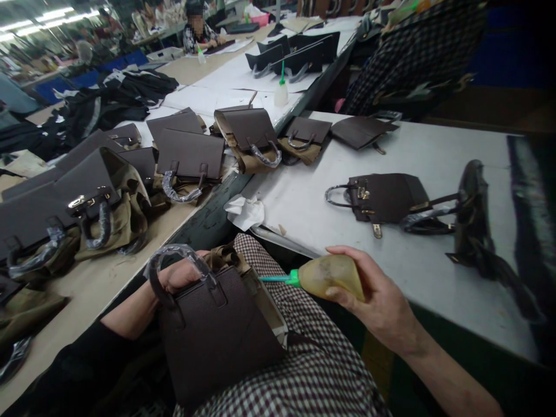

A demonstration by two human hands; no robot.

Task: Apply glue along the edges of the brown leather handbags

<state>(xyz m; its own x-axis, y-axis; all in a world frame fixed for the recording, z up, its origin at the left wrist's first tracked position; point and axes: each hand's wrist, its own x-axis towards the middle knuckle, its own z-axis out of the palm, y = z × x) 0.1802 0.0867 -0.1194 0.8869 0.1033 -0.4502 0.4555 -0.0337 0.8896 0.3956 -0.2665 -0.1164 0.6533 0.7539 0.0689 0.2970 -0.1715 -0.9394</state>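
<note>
A dark brown handbag point(212, 341) rests on my lap over a checked cloth point(321, 370), its plastic-wrapped handle arching over my left wrist. My left hand point(185, 273) is closed at the bag's top, on the tan lining point(223, 258); its fingertips are partly hidden. In my right hand point(369, 289) is a yellowish squeeze bottle point(332, 277) with a green cap, tilted sideways. The bottle's thin nozzle points left, at the bag's open side edge.
Several unfinished brown bags point(189, 153) lie on the left bench. On the white table point(299, 214) are another small bag point(391, 197), straps and crumpled paper point(245, 211). A white bottle point(281, 92) stands farther back. A person point(197, 35) sits at the far bench.
</note>
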